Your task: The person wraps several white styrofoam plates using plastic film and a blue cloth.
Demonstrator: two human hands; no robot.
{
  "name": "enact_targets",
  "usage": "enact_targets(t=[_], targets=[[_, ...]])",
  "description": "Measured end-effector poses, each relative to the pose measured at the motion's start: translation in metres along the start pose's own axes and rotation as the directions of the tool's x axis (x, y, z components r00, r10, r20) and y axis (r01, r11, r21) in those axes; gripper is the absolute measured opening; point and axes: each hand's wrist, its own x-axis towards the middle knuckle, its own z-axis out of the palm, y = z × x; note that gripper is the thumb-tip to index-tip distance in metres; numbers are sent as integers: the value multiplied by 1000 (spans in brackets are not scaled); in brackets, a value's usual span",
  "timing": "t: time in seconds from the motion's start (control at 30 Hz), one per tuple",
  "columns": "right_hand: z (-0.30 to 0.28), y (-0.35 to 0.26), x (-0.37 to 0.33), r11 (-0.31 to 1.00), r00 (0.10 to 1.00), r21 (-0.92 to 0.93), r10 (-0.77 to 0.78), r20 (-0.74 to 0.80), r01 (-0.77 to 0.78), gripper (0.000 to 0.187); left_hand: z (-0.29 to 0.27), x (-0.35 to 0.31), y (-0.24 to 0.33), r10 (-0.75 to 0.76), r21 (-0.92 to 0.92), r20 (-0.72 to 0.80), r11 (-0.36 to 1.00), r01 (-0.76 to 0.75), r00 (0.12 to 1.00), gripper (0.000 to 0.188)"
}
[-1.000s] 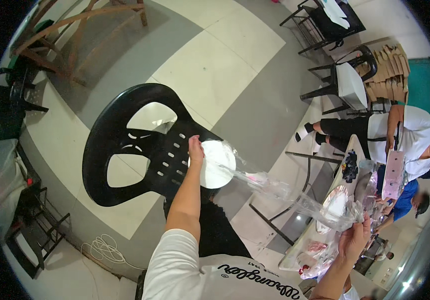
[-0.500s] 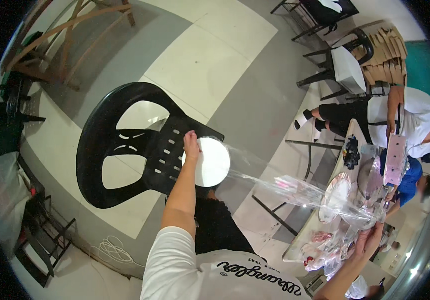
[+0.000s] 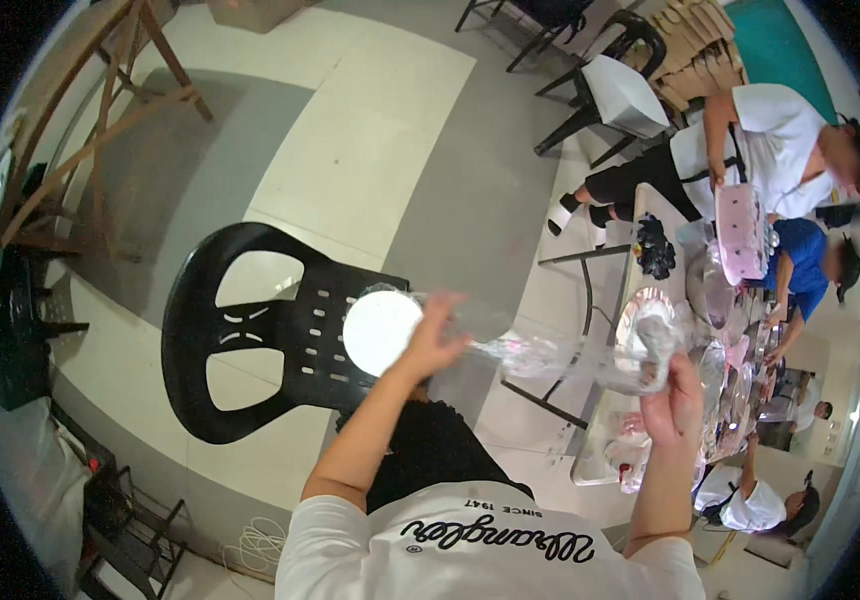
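A white round disc sits at one end of a long sleeve of clear plastic film, above the seat of a black plastic chair. My left hand is beside the disc's right edge, at the start of the film. Motion smears its fingers, so its grip is not clear. My right hand is closed on the gathered far end of the film, near the table. The film stretches between both hands, with a pinkish patch showing midway.
A long table at the right bears a foil-like round tray, a black bundle and several clear-wrapped items. People stand along it; one holds a pink box. A white-seated chair stands beyond; a coiled cable lies lower left.
My left hand has moved from the disc's left side to its right, onto the film's start. My right hand has come up and leftward with the gathered end. The view has shifted.
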Motion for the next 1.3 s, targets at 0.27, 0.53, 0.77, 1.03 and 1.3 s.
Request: enact_targets(t=[0.27,0.53,0.77,1.03,1.3], targets=[[51,5,-12,996,990,71,37,140,-48,39,23,-5,127,278,10,295,956,-294,914,53],[9,76,14,941,934,-70,-337,-120,331,39,13,-17,113,-163,-453,58,875,171,985,22],[9,160,12,896,959,-366,-178,220,250,41,12,-32,114,-159,-447,-8,884,138,987,25],[14,196,30,808,977,-549,-182,114,215,29,-19,-37,139,55,186,71,980,-67,996,31],[15,196,37,988,975,-6,153,-160,-156,12,-22,-46,88,-243,-75,-259,970,231,935,37]])
